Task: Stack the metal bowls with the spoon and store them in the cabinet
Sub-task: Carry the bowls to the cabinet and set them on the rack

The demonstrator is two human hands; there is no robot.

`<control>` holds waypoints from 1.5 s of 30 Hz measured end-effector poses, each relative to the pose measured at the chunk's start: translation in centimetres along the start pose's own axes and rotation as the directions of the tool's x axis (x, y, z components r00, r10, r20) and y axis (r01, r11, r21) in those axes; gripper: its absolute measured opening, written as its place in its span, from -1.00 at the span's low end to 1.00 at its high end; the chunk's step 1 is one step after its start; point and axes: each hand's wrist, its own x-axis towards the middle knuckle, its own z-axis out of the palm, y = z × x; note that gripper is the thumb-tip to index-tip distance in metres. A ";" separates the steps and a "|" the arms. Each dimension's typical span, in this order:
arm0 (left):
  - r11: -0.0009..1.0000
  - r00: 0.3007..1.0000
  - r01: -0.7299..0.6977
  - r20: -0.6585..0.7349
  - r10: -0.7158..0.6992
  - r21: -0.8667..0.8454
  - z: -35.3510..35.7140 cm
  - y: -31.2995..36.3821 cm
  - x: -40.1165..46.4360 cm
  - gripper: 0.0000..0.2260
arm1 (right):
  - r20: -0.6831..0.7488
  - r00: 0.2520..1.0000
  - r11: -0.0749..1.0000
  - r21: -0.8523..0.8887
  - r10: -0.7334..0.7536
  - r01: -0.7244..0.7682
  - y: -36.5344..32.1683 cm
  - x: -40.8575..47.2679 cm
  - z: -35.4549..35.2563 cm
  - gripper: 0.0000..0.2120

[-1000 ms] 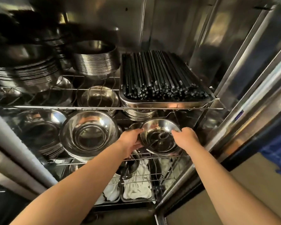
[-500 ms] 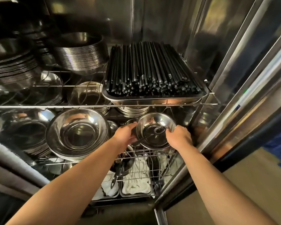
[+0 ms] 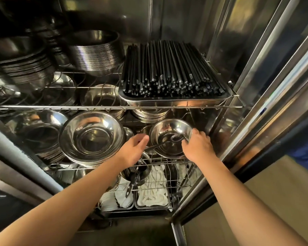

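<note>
A small metal bowl (image 3: pixel 169 133) with a spoon (image 3: pixel 174 138) lying in it rests on the middle wire shelf (image 3: pixel 164 159) of the steel cabinet, right of centre. The spoon's handle sticks out over the bowl's left rim. My right hand (image 3: pixel 196 146) grips the bowl's right rim, fingers curled over the edge. Just left of the bowl, my left hand (image 3: pixel 134 150) is by the spoon handle with fingers apart, off the rim. Whether it touches the handle I cannot tell.
A large metal bowl (image 3: pixel 92 137) sits left on the same shelf, with stacks of plates behind it. Above, a tray of black chopsticks (image 3: pixel 171 75) and stacked bowls (image 3: pixel 94 52). Below, bins with white cloths (image 3: pixel 152 189) and a ladle (image 3: pixel 132 183). The cabinet door frame (image 3: pixel 256 96) stands right.
The bowl with the spoon has gone deeper onto the middle shelf. My left hand has come off the bowl's left rim and spread its fingers; my right hand still holds the right rim.
</note>
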 end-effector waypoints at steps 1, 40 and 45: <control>0.997 0.999 -0.043 0.015 0.042 0.063 0.0 -0.4 -1.0 -0.40 | -0.016 0.999 0.999 0.008 -0.047 0.047 -0.2 -0.2 -0.1 -0.48; 0.377 0.978 -0.043 -0.039 0.207 0.925 1.6 -9.5 -7.9 -0.21 | -0.021 0.713 0.712 -0.077 -0.701 0.698 -2.9 -1.5 2.4 -0.84; 0.421 0.979 -0.046 -0.044 0.201 0.906 1.2 -9.1 -7.6 -0.25 | -0.249 0.644 0.643 0.097 -0.724 0.760 -2.4 -5.4 0.5 -0.82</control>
